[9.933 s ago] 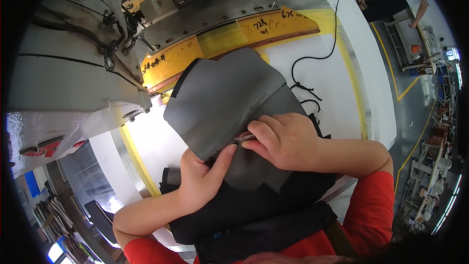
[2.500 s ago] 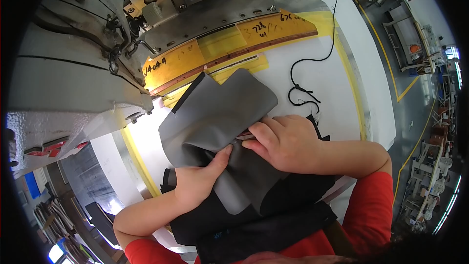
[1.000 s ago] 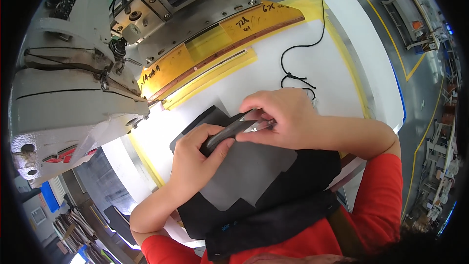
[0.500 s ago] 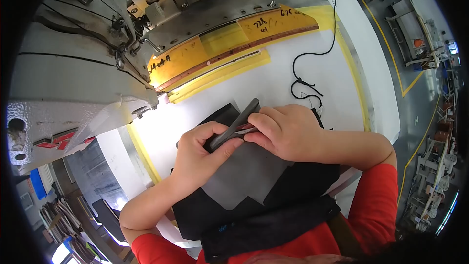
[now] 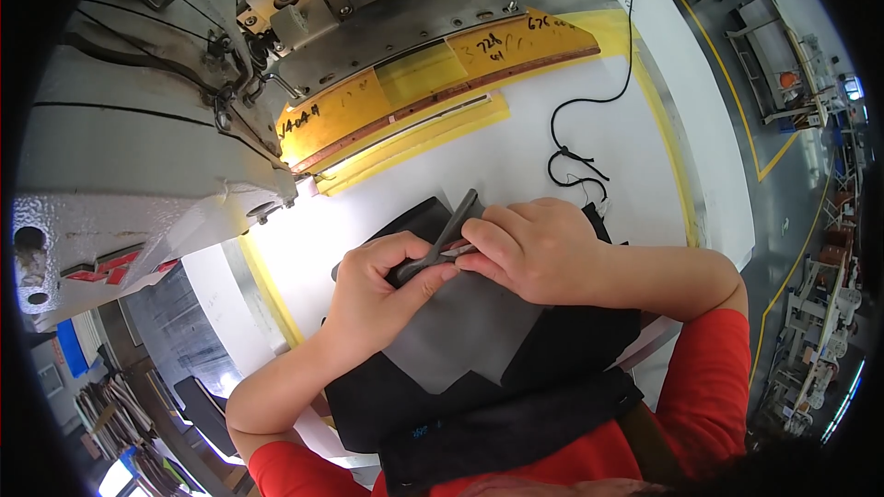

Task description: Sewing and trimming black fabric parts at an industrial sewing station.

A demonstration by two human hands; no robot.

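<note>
A grey sheet material (image 5: 465, 340) with a dark backing lies over black fabric (image 5: 571, 350), its upper part rolled into a narrow fold. My left hand (image 5: 378, 299) is closed on that fold, thumb and fingers pinching it. My right hand (image 5: 534, 253) is closed round a small metal tool (image 5: 453, 252), apparently snips with some red on it, whose tip is at the fold beside my left thumb. The tool is partly hidden by my fingers.
A machine head (image 5: 138, 156) stands at left, with a metal bracket and yellow plate (image 5: 497, 51) at the back of the white table (image 5: 645, 166). A black cord (image 5: 589, 103) lies at right. An aisle (image 5: 773, 230) with workbenches is beyond.
The grey material, spread broad earlier, is now folded into a narrow roll between my hands. Since half a second ago the roll has shifted slightly; both hands stay on it.
</note>
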